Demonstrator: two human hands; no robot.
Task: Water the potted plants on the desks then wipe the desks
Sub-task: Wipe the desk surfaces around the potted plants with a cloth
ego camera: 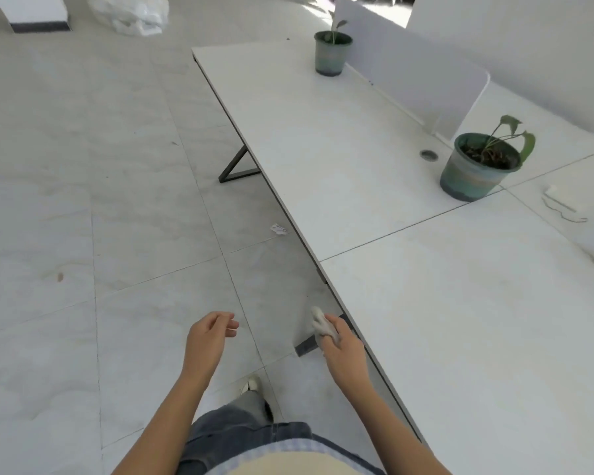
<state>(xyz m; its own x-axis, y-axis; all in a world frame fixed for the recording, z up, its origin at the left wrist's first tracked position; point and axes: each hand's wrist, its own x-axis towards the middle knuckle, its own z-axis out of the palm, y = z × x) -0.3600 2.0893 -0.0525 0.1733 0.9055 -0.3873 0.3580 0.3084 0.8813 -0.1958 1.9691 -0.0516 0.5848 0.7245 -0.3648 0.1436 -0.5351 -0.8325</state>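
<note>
1. Head view, setting: pale tiled floor [83, 166] on the left, with a crumpled paper scrap [279, 229] lying near the desk edge; a run of white desks on the right, near desk [460, 320] and far desk [306, 132] butted together, with a white divider panel [408, 73] along the back
2. Head view, plants: near potted plant [477, 169] stands upright at the seam between the desks; far potted plant [331, 54] stands upright beside the divider
3. Head view, hands: right hand [343, 347] grasps a bunched pale cloth [319, 322], held just off the near desk's front edge and not touching the top; left hand [208, 334] hangs over the floor, fingers loosely curled, holding nothing
4. Progress, as judged: no watering vessel is in view and a cloth is in hand, so watering is probably done; whether the soil is wet cannot be told. Wiping looks about to begin, with both tops left to do
</note>
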